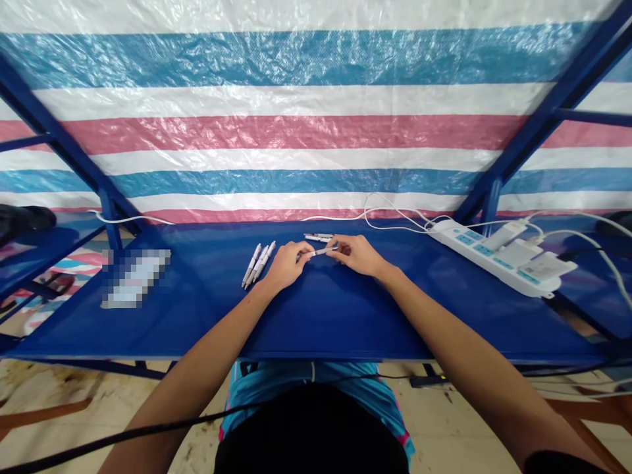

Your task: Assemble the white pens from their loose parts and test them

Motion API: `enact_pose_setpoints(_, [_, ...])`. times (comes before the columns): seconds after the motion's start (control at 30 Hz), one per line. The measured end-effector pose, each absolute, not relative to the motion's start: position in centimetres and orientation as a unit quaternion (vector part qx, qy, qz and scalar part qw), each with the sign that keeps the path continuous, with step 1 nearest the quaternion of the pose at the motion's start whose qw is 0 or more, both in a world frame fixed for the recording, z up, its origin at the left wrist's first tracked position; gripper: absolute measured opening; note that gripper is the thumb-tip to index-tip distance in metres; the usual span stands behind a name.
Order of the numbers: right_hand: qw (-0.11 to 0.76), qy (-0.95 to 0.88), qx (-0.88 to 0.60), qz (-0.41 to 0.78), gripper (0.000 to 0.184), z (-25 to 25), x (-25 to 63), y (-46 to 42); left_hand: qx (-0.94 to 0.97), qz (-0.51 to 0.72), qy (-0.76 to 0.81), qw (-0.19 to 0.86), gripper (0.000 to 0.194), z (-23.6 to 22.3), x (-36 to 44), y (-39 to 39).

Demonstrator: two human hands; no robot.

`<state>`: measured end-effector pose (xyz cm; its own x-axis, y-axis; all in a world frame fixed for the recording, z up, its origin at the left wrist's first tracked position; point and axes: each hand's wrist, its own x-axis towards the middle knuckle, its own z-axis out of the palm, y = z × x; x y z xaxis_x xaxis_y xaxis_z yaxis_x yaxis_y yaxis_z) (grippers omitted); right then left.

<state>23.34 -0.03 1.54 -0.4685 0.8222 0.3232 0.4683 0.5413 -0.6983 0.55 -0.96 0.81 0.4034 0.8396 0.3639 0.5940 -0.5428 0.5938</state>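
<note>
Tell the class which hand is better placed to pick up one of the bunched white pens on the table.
Probably the left hand: it sits right beside the bunched white pens, while the right hand is farther away. Both hands grip one pen between them, so it must release first.

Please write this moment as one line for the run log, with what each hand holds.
left hand: grips white pen | right hand: grips white pen, other end | nearby: loose white pens | surface: blue table
</note>
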Motion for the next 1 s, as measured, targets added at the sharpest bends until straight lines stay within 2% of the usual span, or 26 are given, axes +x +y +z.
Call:
enact_pose_setpoints(0.63, [0.304,-0.822,-0.391,0.282,0.049,2.01,23.15,-0.32,0.819,0.316,0.440,0.191,0.017,0.95,0.62,-1.04])
enact_pose_setpoints(1.0, [0.280,-0.830,-0.400,0.269,0.042,2.11,23.00,-0.35,0.821,0.330,0.427,0.189,0.017,0.77,0.55,-0.94])
